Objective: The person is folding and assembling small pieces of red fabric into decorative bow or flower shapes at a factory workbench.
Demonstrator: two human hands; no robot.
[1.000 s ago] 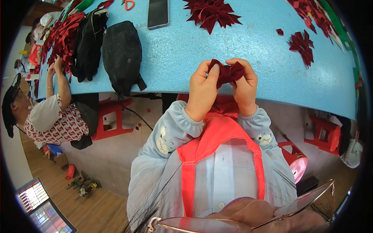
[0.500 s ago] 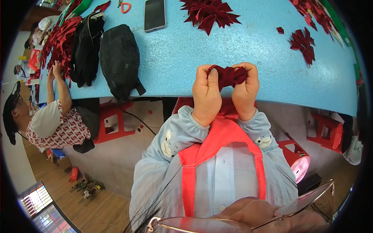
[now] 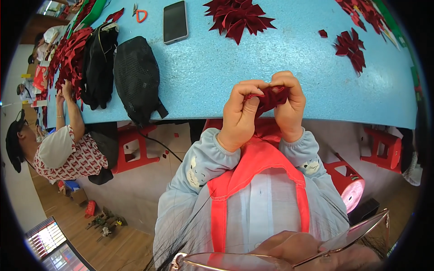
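A folded piece of dark red velvety fabric (image 3: pixel 267 102) is held between my two hands, over the front edge of the blue table (image 3: pixel 199 86). My left hand (image 3: pixel 240 110) pinches its left end, with the thumb on top and the fingers curled behind. My right hand (image 3: pixel 289 104) grips the other end in the same way, and the two sets of fingertips nearly meet at the top. Part of the fabric is hidden by my fingers. Further back lies a pile of pointed dark red fabric pieces (image 3: pixel 239 22), with a smaller pile (image 3: pixel 350 52) to the right.
Toward the left are a black mesh bag (image 3: pixel 137 74), a black cloth bag (image 3: pixel 97 67), a phone (image 3: pixel 175 22) and orange-handled snips (image 3: pixel 141 16). A co-worker (image 3: pixel 72 149) sits there by a red fabric heap (image 3: pixel 72 56). Red stools (image 3: pixel 383 147) stand below the table.
My fingers have drawn closer together over the fabric, folding it and covering more of it. The view has shifted slightly, so the table's things sit a little differently.
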